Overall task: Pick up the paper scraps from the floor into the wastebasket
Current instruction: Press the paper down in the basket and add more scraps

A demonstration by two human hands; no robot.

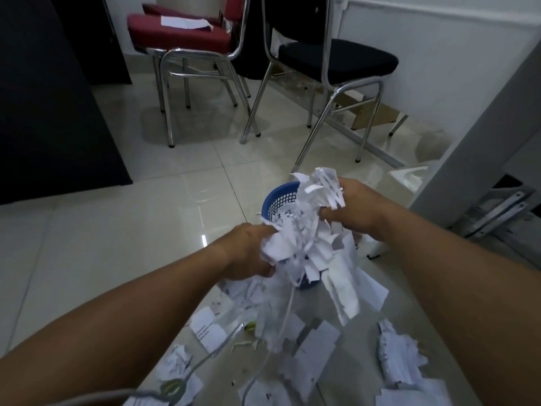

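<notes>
Cabinet [44,98]: dark, it walled off my left side.
Floor [117,230]: bare tile lay open between the cabinet and my left arm.
Left hand [248,253]: fingers curled into the wad's near side.
Basket [278,197]: blue, only its far rim showed clearly.
Wad [304,230]: scraps I held over the basket, strips hanging.
Right hand [360,206]: gripped the wad's far side.
Loose scraps [310,356]: littered the tile under my arms.
Desk [483,142]: its grey panel closed in my right.

No text can be read; dark print is seen on the paper scraps [209,329] on the floor [117,230], but too blurred.
</notes>
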